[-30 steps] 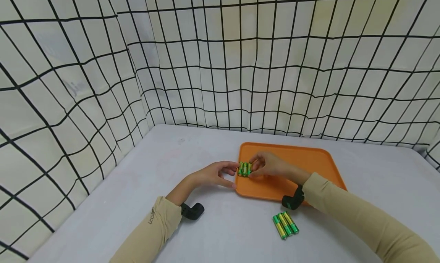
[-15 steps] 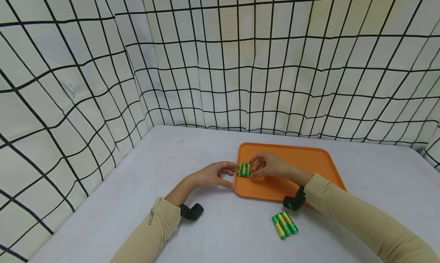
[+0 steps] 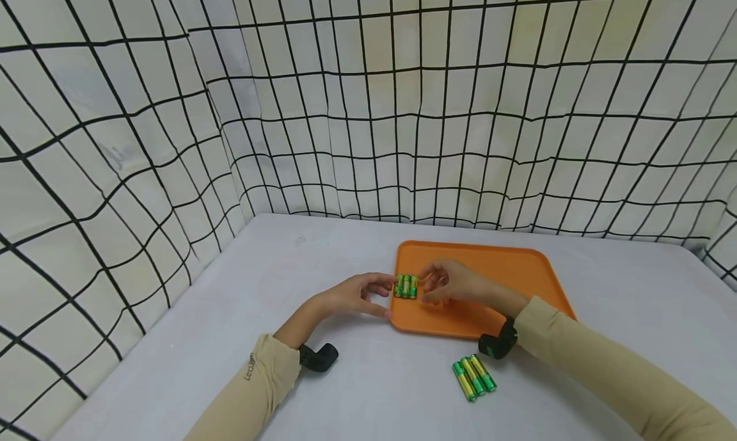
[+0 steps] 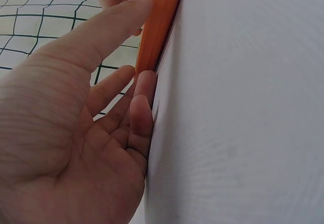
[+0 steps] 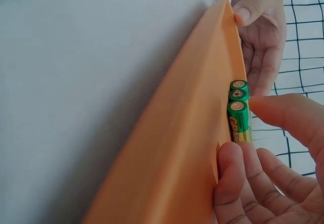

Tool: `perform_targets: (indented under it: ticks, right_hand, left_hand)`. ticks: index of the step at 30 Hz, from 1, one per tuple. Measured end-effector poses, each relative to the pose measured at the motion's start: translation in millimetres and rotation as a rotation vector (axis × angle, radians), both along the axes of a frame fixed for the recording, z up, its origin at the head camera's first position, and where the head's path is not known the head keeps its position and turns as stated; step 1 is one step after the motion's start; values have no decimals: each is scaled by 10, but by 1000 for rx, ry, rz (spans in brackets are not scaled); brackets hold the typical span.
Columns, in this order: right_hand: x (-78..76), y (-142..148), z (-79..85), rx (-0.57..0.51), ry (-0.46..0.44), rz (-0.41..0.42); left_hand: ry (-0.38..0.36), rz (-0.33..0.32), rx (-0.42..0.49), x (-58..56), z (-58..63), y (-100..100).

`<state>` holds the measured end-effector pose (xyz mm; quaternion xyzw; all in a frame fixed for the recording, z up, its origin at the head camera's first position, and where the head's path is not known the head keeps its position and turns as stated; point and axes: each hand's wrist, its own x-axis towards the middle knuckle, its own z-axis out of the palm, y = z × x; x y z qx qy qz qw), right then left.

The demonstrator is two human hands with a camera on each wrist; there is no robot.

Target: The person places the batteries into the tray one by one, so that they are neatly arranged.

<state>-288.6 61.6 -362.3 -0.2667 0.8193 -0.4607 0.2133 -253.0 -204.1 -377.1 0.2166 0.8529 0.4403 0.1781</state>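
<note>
Three green-and-yellow batteries [image 3: 405, 287] lie side by side at the left end of an orange tray [image 3: 501, 256]. In the right wrist view, the ends of these batteries [image 5: 238, 114] face the camera. My right hand [image 3: 455, 282] is over the tray just right of the row, fingers loosely bent, with a narrow gap to the batteries in the head view. At the tray's left rim is my left hand [image 3: 356, 295], its thumb touching the rim and its fingers relaxed. The left wrist view shows the left hand [image 4: 96, 133] low beside the tray's edge [image 4: 157, 27].
Three more batteries [image 3: 474, 377] lie together on the white tabletop [image 3: 368, 377], in front of the tray. Behind and to the left rises a white wall with black netting [image 3: 322, 95]. Each wrist carries a black camera [image 3: 318, 358].
My right hand has drawn slightly right, away from the battery row, and a small gap shows between them. The left hand stays at the rim. The head view has shifted a little.
</note>
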Motion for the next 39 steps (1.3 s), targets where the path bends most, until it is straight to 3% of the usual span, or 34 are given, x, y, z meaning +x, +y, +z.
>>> perform_targets:
  ticks: [9,16,26,39]
  right_hand:
    - [97,103,7,-17,-31,-7]
    - [150,201,10,-41,-18,21]
    - [230,347,43,-44,22,-14]
    - [432,488,73,-72,30,0]
  left_hand:
    - [-8,7,1,8,9,6]
    - [1,8,-2,0,13,-1]
    - [9,8,0,-3,7,10]
    - [10,4,1,-21,-17,10]
